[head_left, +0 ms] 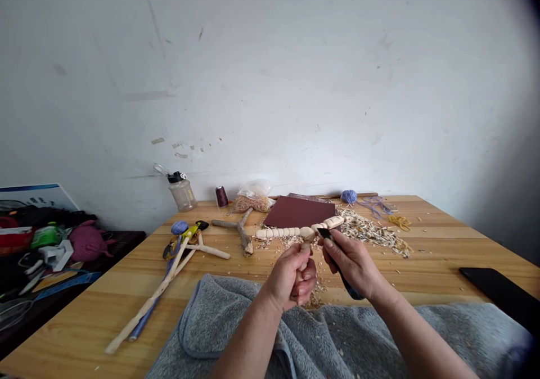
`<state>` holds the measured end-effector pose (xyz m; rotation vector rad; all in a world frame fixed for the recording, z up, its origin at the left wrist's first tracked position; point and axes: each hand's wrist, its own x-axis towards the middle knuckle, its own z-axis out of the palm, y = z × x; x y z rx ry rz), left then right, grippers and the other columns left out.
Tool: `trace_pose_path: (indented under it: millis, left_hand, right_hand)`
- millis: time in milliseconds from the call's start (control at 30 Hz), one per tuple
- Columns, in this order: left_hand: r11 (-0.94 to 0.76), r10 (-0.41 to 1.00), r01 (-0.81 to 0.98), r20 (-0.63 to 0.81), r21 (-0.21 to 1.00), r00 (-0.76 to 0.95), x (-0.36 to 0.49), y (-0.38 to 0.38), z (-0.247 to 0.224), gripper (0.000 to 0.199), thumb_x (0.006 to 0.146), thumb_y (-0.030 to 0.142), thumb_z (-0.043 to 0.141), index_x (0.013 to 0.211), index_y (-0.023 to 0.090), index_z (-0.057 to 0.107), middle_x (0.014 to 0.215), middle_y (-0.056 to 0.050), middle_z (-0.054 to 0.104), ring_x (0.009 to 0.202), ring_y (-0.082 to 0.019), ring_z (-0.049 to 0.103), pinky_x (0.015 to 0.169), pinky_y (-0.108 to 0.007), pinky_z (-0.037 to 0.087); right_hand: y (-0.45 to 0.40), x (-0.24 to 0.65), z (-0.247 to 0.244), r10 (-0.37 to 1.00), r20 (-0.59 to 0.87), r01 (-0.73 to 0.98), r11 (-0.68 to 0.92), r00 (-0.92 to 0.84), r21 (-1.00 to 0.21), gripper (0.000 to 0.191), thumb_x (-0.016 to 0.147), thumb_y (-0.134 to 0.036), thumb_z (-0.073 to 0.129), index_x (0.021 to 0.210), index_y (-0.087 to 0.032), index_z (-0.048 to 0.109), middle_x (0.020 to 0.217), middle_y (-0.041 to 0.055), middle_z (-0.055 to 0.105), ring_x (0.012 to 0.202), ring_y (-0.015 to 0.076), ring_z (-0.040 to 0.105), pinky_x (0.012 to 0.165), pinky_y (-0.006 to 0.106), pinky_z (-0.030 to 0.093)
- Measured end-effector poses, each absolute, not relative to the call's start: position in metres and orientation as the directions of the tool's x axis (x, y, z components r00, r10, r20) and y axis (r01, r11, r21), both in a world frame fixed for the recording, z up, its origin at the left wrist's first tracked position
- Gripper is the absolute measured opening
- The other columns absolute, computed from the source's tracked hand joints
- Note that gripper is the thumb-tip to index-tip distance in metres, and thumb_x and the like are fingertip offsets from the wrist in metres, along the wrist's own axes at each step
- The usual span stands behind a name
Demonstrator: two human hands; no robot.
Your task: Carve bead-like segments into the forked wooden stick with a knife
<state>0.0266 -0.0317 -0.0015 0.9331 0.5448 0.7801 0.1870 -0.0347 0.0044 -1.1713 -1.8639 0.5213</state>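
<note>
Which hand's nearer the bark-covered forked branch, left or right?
Left. The left hand, gripping the carved wood, is to the right of the branch and nearer the wearer; the right hand, holding the knife, is farther right.

The widest bare stretch of the wooden surface (pixel 442 233) lies on the right, between the wood shavings (pixel 371 230) and the black flat object (pixel 500 292); a hand could pass there. A bare strip also runs along the left edge, outside the long peeled stick (pixel 147 308). The forked branch (pixel 242 230), plastic bag (pixel 253 196) and maroon sheet (pixel 299 212) crowd the middle. The grey towel (pixel 228 306) covers the near edge; its folds may hide low objects.
</note>
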Motion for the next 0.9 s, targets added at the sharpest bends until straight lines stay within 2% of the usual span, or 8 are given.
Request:
trace_pose_path:
  millis: [33,100,233,367,800,900]
  left_hand:
    - [0.389,0.772,-0.386,-0.068,0.837,0.632,0.025,-0.031,0.000,0.025,0.081,0.042,0.051,0.077,0.023,0.036,0.054,0.010,0.040,0.028,-0.003,0.023,0.025,-0.014,0.021]
    - [0.383,0.777,-0.442,-0.024,0.811,0.629,0.023,-0.030,0.001,0.023,0.081,0.039,0.053,0.077,0.022,0.038,0.056,0.008,0.043,0.028,-0.003,0.026,0.024,-0.013,0.023]
    - [0.382,0.803,-0.492,-0.017,0.783,0.596,0.024,-0.027,-0.004,0.019,0.082,0.037,0.052,0.081,0.019,0.045,0.060,0.006,0.047,0.030,-0.003,0.034,0.025,-0.014,0.028]
    - [0.385,0.798,-0.514,0.003,0.766,0.603,0.024,-0.026,-0.007,0.022,0.082,0.040,0.053,0.082,0.019,0.046,0.060,0.006,0.047,0.031,-0.002,0.036,0.026,-0.011,0.025]
    - [0.314,0.847,-0.423,-0.050,0.850,0.529,0.030,-0.032,-0.003,0.034,0.079,0.053,0.053,0.079,0.021,0.042,0.059,0.008,0.044,0.030,-0.002,0.032,0.024,-0.012,0.023]
    - [0.251,0.871,-0.368,-0.043,0.895,0.490,0.033,-0.034,-0.002,0.037,0.079,0.056,0.050,0.079,0.020,0.042,0.059,0.008,0.044,0.030,-0.002,0.031,0.024,-0.013,0.023]
  right_hand:
    - [-0.034,0.187,0.004,0.890,0.419,0.480,0.451,-0.179,-0.753,0.030,0.093,-0.040,0.029,0.078,-0.021,0.046,0.057,-0.0037,0.052,0.047,0.0087,0.046,0.047,0.020,0.034]
    - [-0.033,0.186,0.004,0.900,0.405,0.488,0.429,-0.160,-0.760,0.028,0.092,-0.042,0.031,0.078,-0.021,0.045,0.056,-0.0042,0.052,0.046,0.0091,0.046,0.047,0.021,0.035]
    - [-0.035,0.180,0.001,0.888,0.429,0.604,0.435,-0.166,-0.668,0.029,0.091,-0.041,0.031,0.075,-0.022,0.046,0.053,-0.0043,0.051,0.045,0.0100,0.045,0.047,0.021,0.033]
    - [-0.037,0.176,-0.001,0.870,0.463,0.669,0.447,-0.170,-0.594,0.028,0.092,-0.038,0.031,0.075,-0.022,0.047,0.055,-0.0030,0.054,0.047,0.0101,0.047,0.048,0.021,0.032]
    - [-0.039,0.174,0.000,0.828,0.531,0.823,0.422,-0.179,-0.381,0.028,0.092,-0.033,0.030,0.077,-0.022,0.051,0.063,-0.0002,0.062,0.049,0.0109,0.052,0.049,0.022,0.028]
    - [-0.040,0.173,-0.001,0.831,0.530,0.856,0.390,-0.168,-0.340,0.028,0.092,-0.034,0.031,0.077,-0.022,0.051,0.063,-0.0008,0.062,0.050,0.0116,0.055,0.049,0.023,0.026]
